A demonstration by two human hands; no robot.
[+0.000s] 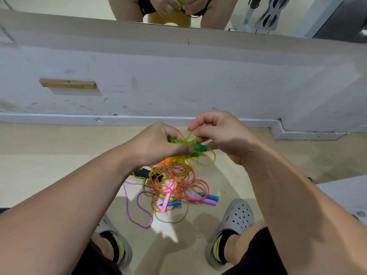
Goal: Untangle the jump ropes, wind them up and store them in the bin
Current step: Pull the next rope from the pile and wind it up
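Grip: left hand clamped on green plastic rope handle; right hand pinches thin yellow cord; multicoloured rope tangle at 6 o'clock.

Gym rm: mirror, machine

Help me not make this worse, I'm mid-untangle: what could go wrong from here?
1. The yellow rope that the right hand pinches seems to run down into the pile; pulling hard may tighten knots there.
2. The left hand grips the green handles with loops hanging loose; they could catch in the pile.
3. The purple rope trails near your left shoe; you might step on it.
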